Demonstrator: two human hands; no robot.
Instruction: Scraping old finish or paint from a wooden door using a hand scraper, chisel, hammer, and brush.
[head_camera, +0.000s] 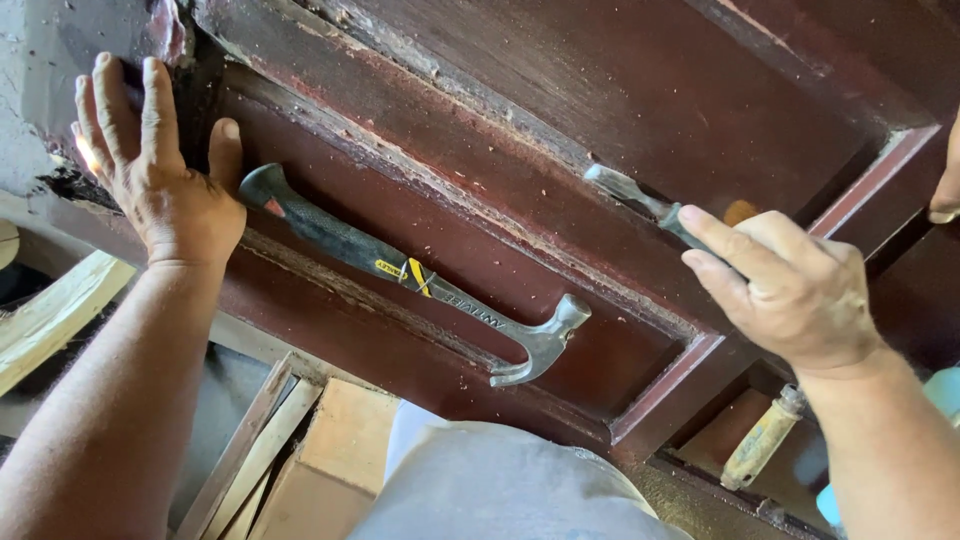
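Just beyond the right hand (795, 290), lying along a groove in the dark red wooden door (640, 90): a chisel (640, 203), blade tip pointing up and away to the left, handle closed inside the curled fingers. Gripping that handle firmly, index finger stretching along it. Resting between both hands, closer to the left: a claw hammer (420, 280), long axis slanting from its black grip beside the left thumb down to the steel head nearer the right wrist. Pressing flat, fingers spread, against the door's chipped corner: the left hand (160, 170), holding nothing. Lying below the right wrist, well apart: a worn wooden tool handle (760, 440).
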